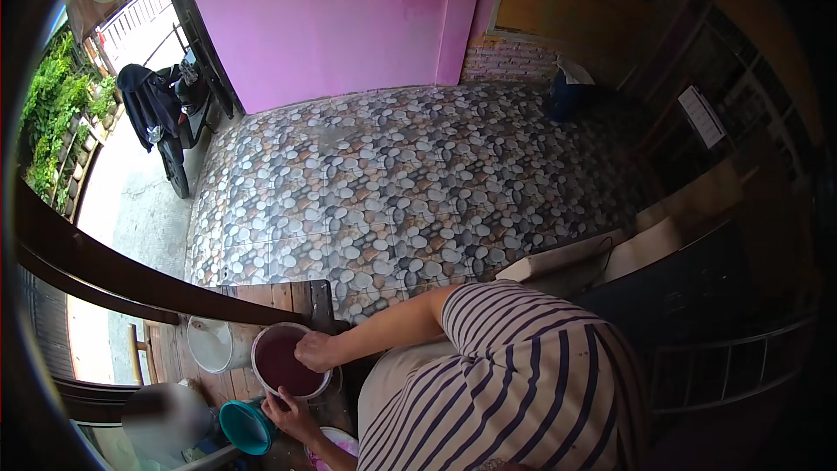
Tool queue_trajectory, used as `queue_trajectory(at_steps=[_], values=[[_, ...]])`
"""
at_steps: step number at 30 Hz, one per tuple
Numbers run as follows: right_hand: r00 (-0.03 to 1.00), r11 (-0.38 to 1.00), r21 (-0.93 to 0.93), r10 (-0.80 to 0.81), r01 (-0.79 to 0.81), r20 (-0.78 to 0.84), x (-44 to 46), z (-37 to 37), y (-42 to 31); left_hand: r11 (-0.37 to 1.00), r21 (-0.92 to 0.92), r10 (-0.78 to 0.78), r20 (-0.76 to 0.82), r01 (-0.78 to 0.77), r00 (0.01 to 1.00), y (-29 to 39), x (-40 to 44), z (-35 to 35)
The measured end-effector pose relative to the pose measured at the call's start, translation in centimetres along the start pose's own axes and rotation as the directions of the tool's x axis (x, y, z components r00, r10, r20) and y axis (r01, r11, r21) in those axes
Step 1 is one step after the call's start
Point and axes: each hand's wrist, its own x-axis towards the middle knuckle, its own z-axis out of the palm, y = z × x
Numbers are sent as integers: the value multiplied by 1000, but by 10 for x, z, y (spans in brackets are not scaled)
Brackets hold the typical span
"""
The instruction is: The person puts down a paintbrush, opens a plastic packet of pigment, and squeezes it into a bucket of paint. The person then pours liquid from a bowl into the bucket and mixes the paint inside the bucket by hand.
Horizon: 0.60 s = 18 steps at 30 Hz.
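Note:
A white bucket holding dark reddish-purple liquid stands on a wooden table. My right hand is closed in a fist over the liquid, inside the rim on the right. Whatever that fist grips is hidden. With my left hand I hold the bucket's near rim, fingers bent against its outer wall. A teal tub sits just left of my left hand. Partly covered by my left forearm is a pale container with pink stains. Beyond the bucket, to the left, stands another white bucket.
A dark curved beam crosses the left side in front of the table. Pebble-patterned tile floor stretches to a pink wall. A motorbike draped with dark cloth stands outside. A dark blue bin is at the far wall.

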Motion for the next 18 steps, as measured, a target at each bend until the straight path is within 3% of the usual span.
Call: queue_trajectory(at_steps=[1,6,13,16,18], values=[[994,983,170,59,-74,89,-7,-19,-7,1000,12,13,-7,-13,1000,-3,0,1],[994,954,289,55,-81,96,-7,-26,-18,998,50,39,-28,-38,999,-14,0,2],[979,983,170,39,-74,200,-1,-23,-5,999,12,45,-22,-45,999,-22,2,-1],[995,998,62,-10,4,95,11,2,5,998,27,56,-3,-56,998,-21,1,-4],[974,992,-102,-92,73,-205,17,13,7,996,50,71,-14,-70,997,-26,1,-1]])
